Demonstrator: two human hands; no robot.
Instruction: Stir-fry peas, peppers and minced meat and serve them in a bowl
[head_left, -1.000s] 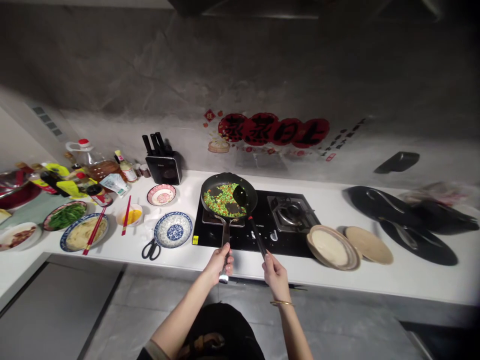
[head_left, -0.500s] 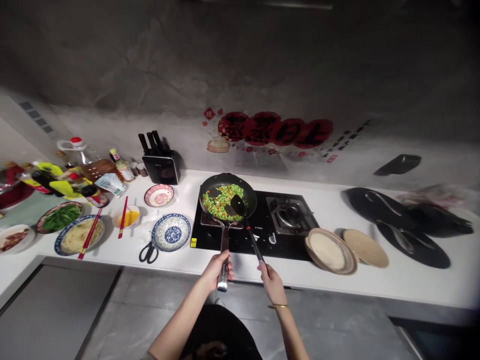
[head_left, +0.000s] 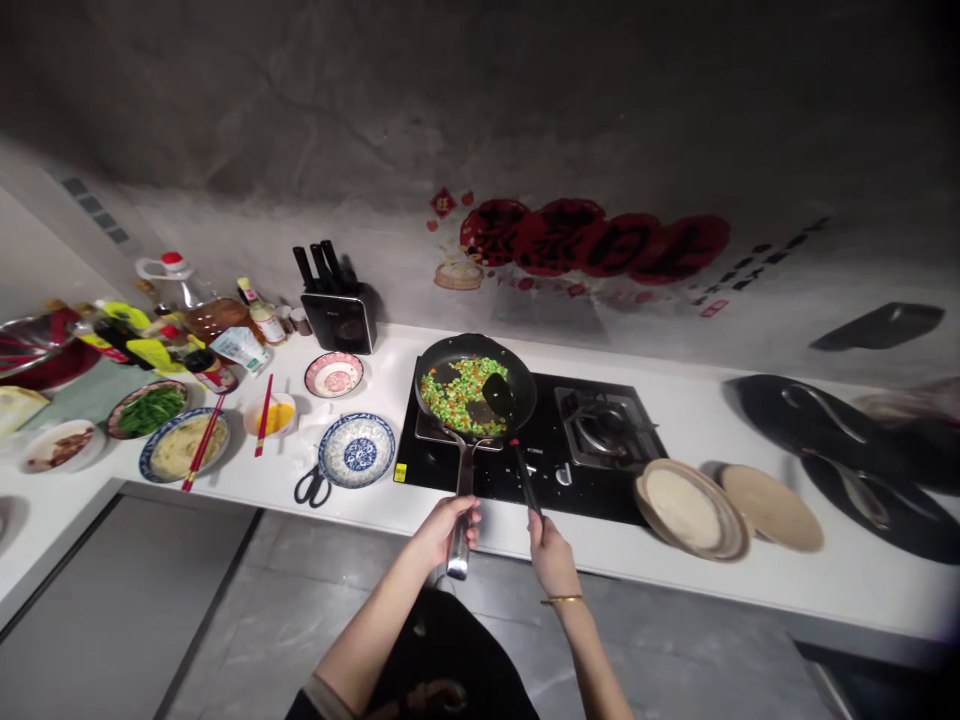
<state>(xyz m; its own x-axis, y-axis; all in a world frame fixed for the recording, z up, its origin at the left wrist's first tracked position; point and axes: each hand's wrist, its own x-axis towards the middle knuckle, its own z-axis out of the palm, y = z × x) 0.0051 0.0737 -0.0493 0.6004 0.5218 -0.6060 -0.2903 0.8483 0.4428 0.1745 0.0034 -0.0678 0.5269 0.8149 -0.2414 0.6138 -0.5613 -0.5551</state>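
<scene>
My left hand [head_left: 448, 532] is closed round the metal handle of a black frying pan [head_left: 521, 372], which stands on the left burner. Chopped green and orange vegetables [head_left: 461, 392] are spread in the pan, mostly over its left and middle. In my right hand [head_left: 553, 555] is a spatula [head_left: 528, 480] with a dark shaft, a red ring and a black head. That head rests inside the pan at the right of the vegetables. A gold bracelet circles my right wrist.
The black gas hob [head_left: 487, 475] has a second burner [head_left: 604, 425] on the right. A blue-patterned plate [head_left: 357, 450] and scissors [head_left: 313, 487] lie left of it. Bowls of noodles [head_left: 184, 447], egg [head_left: 279, 415] and greens [head_left: 154, 408] stand further left. A tan bowl [head_left: 686, 508] sits at right.
The view has shifted a little, so the counter's left part sits further right. Within the pan the spatula head has moved slightly, and vegetables lie differently. Both hands keep their holds.
</scene>
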